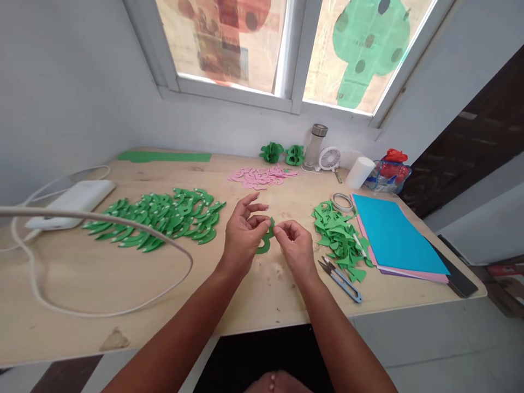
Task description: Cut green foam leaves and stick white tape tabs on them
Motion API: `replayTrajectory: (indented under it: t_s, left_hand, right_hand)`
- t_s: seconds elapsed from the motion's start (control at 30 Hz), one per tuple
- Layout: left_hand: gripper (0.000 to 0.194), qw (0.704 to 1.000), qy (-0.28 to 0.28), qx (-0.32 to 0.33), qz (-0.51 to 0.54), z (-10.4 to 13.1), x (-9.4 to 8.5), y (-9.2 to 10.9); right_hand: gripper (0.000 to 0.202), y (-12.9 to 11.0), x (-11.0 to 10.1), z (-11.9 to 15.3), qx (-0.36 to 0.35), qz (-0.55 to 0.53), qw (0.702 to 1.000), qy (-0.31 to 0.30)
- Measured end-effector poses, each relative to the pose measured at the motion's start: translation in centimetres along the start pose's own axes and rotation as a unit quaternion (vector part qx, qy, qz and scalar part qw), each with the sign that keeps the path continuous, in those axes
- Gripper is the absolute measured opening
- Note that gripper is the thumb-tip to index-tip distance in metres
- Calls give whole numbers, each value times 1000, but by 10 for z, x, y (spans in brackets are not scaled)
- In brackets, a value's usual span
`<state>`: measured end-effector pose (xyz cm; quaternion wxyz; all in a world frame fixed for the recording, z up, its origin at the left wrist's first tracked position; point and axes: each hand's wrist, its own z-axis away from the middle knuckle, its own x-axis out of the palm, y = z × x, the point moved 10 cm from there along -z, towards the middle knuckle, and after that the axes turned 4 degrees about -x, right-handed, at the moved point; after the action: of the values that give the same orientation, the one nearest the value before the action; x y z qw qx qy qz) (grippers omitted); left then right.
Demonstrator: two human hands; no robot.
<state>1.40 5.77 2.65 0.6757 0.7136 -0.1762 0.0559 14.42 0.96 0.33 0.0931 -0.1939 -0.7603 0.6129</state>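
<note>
My left hand (240,236) pinches a curved green foam cut-out (264,245) between thumb and forefinger, its other fingers raised and spread. On the piece's right edge, the thumb and forefinger of my right hand (295,244) are closed together; the fingertips hide part of it. Left of my hands spreads a pile of similar green cut-outs (164,218) with small white patches on them. A heap of green scraps (338,234) lies to the right, and blue-handled thread snips (341,281) rest beside my right forearm.
Behind my hands are pink cut-outs (262,177) and two green foam shapes (272,152). A bottle (315,146), small fan (329,159) and tape roll (343,202) stand or lie rightward. Coloured sheets (399,234) cover the right side. A white cable (123,312) loops across the left.
</note>
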Motion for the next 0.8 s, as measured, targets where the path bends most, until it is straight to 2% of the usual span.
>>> replayTrajectory:
  t_s: [0.13, 0.3, 0.47, 0.6, 0.8]
  left_hand:
    - [65, 1000, 12, -12, -9, -28, -8, -17]
    - [67, 999, -3, -47, -20, -41, -12, -40]
    - [64, 999, -3, -42, -25, -48, -10, -36]
    - [64, 999, -13, -49, -19, -50, -4, -35]
    - [65, 996, -35, -74, 17, -46, -3, -47]
  right_hand:
    - [18, 2, -2, -33, -34, 37, 997, 50]
    - [20, 8, 4, -55, -50, 76, 993, 76]
    - [20, 10, 14, -65, -66, 114, 989, 67]
    - [22, 12, 10, -66, -75, 124, 985, 94]
    - [20, 30, 8, -67, -48, 44, 994, 87]
